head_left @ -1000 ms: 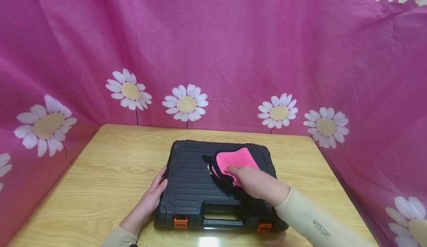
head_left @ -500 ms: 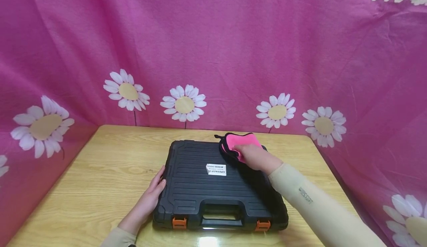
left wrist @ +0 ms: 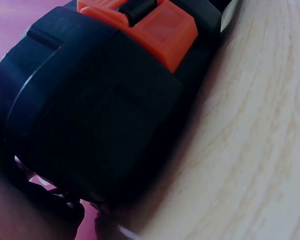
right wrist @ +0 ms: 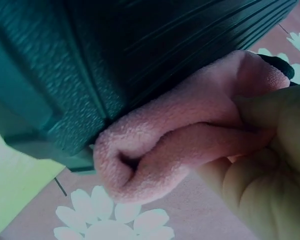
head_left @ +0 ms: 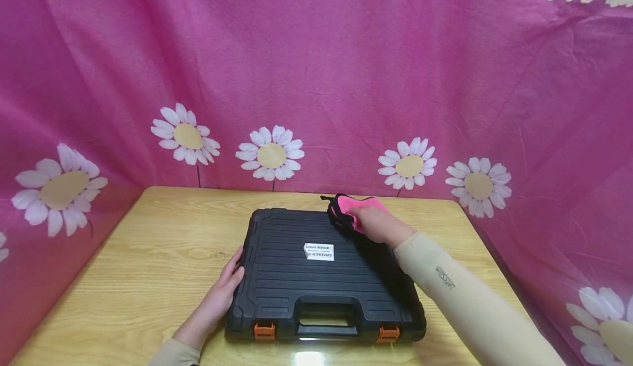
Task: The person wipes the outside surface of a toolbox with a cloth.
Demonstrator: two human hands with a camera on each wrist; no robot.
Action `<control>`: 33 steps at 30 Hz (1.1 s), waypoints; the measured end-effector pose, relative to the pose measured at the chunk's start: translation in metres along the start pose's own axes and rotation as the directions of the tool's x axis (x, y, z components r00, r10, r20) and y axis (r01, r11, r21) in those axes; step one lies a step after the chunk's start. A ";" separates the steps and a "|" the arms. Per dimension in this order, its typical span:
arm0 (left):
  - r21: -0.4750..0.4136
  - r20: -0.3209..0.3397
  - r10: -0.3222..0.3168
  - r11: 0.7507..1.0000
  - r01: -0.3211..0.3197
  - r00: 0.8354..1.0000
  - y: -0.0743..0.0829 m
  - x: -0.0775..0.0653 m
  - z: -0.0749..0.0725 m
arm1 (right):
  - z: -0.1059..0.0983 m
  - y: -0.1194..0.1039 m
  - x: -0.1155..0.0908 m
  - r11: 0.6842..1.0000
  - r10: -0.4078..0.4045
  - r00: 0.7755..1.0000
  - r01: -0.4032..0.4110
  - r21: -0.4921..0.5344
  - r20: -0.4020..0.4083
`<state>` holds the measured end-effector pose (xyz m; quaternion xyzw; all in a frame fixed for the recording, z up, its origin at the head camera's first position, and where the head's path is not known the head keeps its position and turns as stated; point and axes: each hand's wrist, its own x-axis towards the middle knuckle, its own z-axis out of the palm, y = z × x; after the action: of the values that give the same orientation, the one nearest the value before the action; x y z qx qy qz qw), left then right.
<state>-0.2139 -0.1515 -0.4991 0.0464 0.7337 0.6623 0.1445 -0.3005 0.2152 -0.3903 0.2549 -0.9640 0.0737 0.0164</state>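
Observation:
A black plastic carrying case lies flat on the table, handle side toward me, with a white label on its lid. My left hand rests against the case's left side; in the left wrist view that hand is dark at the lower left. With my right hand I grip a folded pink cloth edged in black at the far right part of the lid. Seen from the right wrist, the fluffy cloth is folded over between thumb and fingers, against the case's edge.
Two orange latches, the left one and the right one, sit on the case's front. The wooden table extends around it. A pink curtain printed with daisies surrounds the table at the back and sides.
My right hand has moved the cloth from the middle of the lid to its far right edge, uncovering the white label. The left hand stays at the case's left side.

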 end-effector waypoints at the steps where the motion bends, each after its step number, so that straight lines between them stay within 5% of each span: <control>1: 0.000 0.001 -0.002 1.000 0.002 1.000 0.000 0.000 0.000 | 0.000 -0.001 0.000 1.000 -0.006 1.000 0.006 -0.021 -0.002; 11: 0.018 -0.003 0.003 1.000 -0.003 1.000 0.000 -0.001 0.001 | 0.003 -0.023 -0.017 0.995 0.103 0.991 -0.103 -0.006 0.085; 33: 0.014 0.005 0.011 1.000 -0.011 1.000 0.002 -0.003 0.000 | 0.011 -0.094 -0.132 0.993 0.092 0.991 -0.099 0.068 0.099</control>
<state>-0.2117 -0.1519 -0.4971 0.0535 0.7378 0.6577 0.1424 -0.1395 0.1974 -0.3982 0.2121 -0.9715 0.0973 -0.0426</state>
